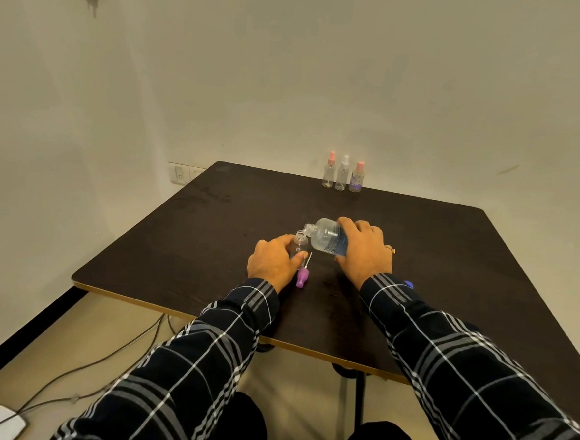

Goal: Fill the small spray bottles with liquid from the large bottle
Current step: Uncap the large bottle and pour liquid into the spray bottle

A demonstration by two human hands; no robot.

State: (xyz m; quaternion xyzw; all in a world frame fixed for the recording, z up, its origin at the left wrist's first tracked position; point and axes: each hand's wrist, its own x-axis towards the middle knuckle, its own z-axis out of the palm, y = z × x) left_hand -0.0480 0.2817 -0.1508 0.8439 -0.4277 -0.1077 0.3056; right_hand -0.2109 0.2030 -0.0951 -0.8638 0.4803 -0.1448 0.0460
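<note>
Mostly hidden: small bottle (300, 238), held in left-hand grip (273, 260); right-hand grip (365, 254) holds tilted large bottle (327, 238), label half-covered.

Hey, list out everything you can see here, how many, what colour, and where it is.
large bottle: one, clear with blue label, tilted, mouth close to the open small bottle's
open small bottle: one, clear, upright, mid-table
spray cap: one, purple with white tube, lying on the table by the left hand
capped small bottles: three, clear, two pink tops and one white, table's far edge
blue object: one, mostly hidden behind the right sleeve
table: one, dark top
cables: several, grey, on the floor
left hand: one, grips the open small bottle
right hand: one, grips the large bottle
</note>
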